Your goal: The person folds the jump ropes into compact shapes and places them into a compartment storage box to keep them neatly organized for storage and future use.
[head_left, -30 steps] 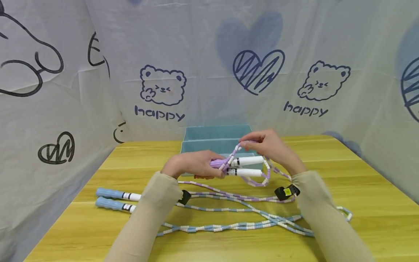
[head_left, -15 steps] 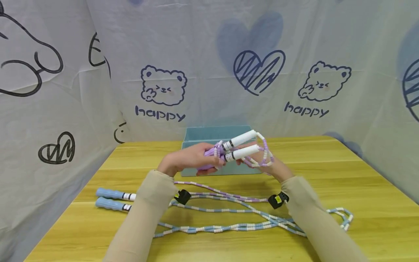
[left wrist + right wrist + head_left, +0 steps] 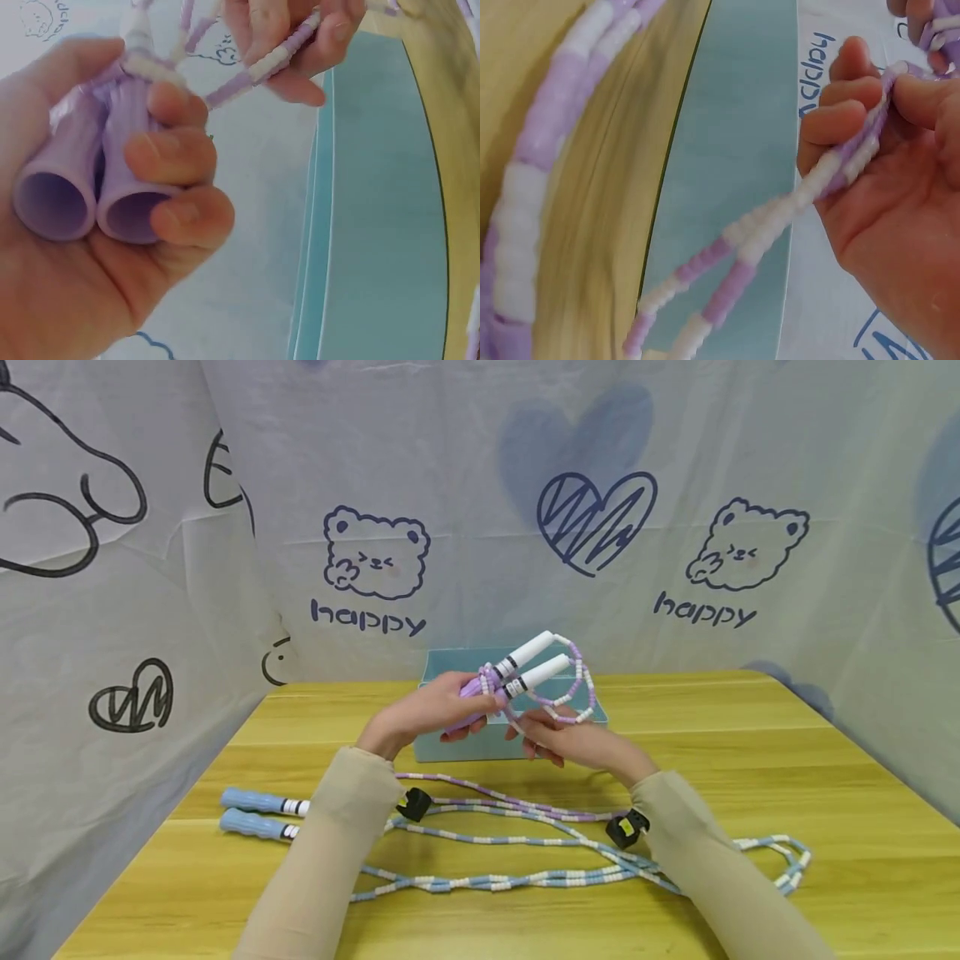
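In the head view my left hand [image 3: 420, 714] grips both handles [image 3: 542, 675] of a purple-and-white jump rope side by side, raised above the table with their white ends tilted up to the right. Hollow purple handle ends [image 3: 120, 139] face the left wrist camera, fingers curled round them. Beaded rope [image 3: 486, 680] is wrapped around the handles. Just below and right of them, my right hand [image 3: 581, 745] pinches a doubled strand. That strand [image 3: 735, 289] runs across the palm and hangs down in the right wrist view.
A light-blue bin [image 3: 465, 748] stands behind the hands. A blue-and-white jump rope lies on the wooden table [image 3: 750, 743], its blue handles [image 3: 255, 824] at left and beaded cord [image 3: 517, 882] stretching right. Purple cord [image 3: 480, 790] lies behind it. Printed cloth [image 3: 480, 527] hangs behind.
My right hand has passed from above the handles, behind them, to below, carrying the beaded rope around. The handles have risen and tilted upward in my left hand.
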### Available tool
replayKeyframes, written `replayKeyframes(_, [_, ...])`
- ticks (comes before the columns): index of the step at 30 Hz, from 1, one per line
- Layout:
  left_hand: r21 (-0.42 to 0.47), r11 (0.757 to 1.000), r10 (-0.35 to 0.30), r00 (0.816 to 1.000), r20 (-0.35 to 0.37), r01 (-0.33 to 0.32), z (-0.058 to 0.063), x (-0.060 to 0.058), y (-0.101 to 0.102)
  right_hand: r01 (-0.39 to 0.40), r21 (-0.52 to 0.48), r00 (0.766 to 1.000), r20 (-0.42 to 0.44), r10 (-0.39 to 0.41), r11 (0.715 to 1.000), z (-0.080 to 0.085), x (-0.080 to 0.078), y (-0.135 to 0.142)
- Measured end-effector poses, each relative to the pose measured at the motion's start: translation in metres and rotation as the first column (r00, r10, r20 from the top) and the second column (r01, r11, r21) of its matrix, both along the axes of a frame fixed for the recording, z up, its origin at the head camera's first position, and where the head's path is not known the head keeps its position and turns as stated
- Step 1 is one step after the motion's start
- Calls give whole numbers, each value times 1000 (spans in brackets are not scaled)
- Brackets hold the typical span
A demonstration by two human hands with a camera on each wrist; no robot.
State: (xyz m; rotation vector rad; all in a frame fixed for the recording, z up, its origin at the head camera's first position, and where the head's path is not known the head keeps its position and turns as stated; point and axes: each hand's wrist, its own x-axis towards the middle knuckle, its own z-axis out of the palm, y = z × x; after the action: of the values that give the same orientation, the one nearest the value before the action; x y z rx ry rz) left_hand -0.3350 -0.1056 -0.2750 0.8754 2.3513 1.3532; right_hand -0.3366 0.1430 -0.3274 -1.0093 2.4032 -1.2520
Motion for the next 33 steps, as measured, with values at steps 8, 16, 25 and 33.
replayKeyframes(8, [-73,986,146,989,-19,-147,-3,-2,-1,-61,96,998,16,60,994,8,5,-8])
replayKeyframes(16, [-110,982,152,987,-45,-156,-5,0,4,-79,191,996,44,72,978,23,17,-15])
replayKeyframes(25, [-158,980,112,991,-75,-123,-3,3,6,-69,238,998,14,67,969,41,32,-12])
replayKeyframes(33, [-302,939,91,966,-242,-164,-7,0,8,-83,240,996,-8,87,967,58,42,-9])
